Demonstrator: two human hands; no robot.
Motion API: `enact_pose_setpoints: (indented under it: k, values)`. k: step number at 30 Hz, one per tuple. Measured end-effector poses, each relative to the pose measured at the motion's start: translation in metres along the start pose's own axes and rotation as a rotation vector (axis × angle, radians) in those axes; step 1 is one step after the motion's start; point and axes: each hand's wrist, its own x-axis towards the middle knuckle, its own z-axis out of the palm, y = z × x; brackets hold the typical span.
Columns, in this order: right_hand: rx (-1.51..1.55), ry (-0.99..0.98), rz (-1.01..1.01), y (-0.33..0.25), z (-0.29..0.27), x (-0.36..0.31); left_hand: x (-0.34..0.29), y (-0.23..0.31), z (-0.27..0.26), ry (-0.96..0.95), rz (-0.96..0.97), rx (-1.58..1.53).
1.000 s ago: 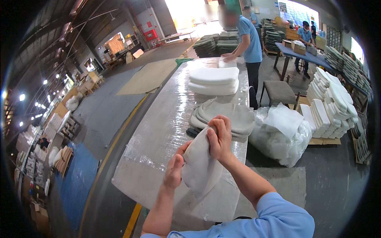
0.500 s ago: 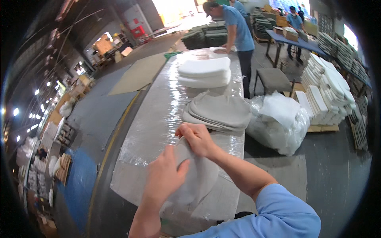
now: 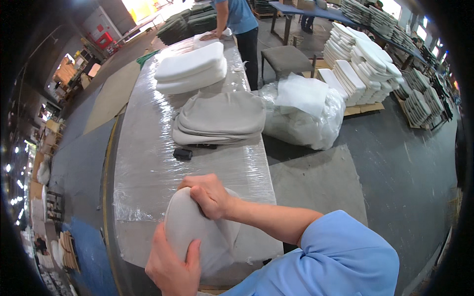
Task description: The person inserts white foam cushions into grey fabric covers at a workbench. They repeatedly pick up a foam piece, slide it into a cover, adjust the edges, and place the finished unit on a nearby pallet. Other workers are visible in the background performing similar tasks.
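Note:
A light grey fabric cushion cover (image 3: 190, 222) is held up on its edge over the near end of the plastic-wrapped table (image 3: 143, 180), its rounded end upward. My left hand (image 3: 173, 264) grips its left edge, thumb laid across the face. Over the top edge, my right hand (image 3: 210, 197) is closed on the fabric, with the fingertips hidden behind it. Whether a pad fills the cover I cannot tell. Beyond my hands lie a small black object (image 3: 182, 154) and a stack of grey cushion covers (image 3: 222, 116). Farther back sit white foam pads (image 3: 190, 66).
A clear plastic bag of white material (image 3: 306, 118) stands right of the table, near a grey stool (image 3: 286, 60). Piles of white pads (image 3: 363, 64) stand farther right. At the table's far end a person in blue (image 3: 234, 19) leans a hand on the surface.
My view has turned so the table sits farther left and higher. The cover's broad rounded face now shows between my hands. My right hand has shifted onto its top edge; the black object is uncovered.

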Motion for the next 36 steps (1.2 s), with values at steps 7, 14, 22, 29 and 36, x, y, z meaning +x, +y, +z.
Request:
enact_pose_setpoints:
  k: [7, 14, 22, 29, 36]
  values:
    - [-0.055, 0.050, 0.036, 0.021, -0.005, -0.044, -0.028, 0.007, -0.010, 0.019, -0.010, -0.087]
    - [-0.097, 0.107, 0.176, 0.063, -0.010, -0.110, -0.090, -0.027, -0.012, 0.078, -0.091, -0.162]
    - [-0.259, 0.032, 0.120, 0.079, -0.003, -0.137, -0.198, -0.101, -0.001, 0.144, -0.317, -0.321]
    - [-0.403, -0.188, 0.657, 0.111, -0.030, -0.207, -0.283, -0.133, 0.021, 0.105, -0.388, -0.567]
    - [-0.348, -0.042, 0.796, 0.115, 0.016, -0.221, -0.374, -0.101, 0.097, 0.059, -1.493, -1.238]
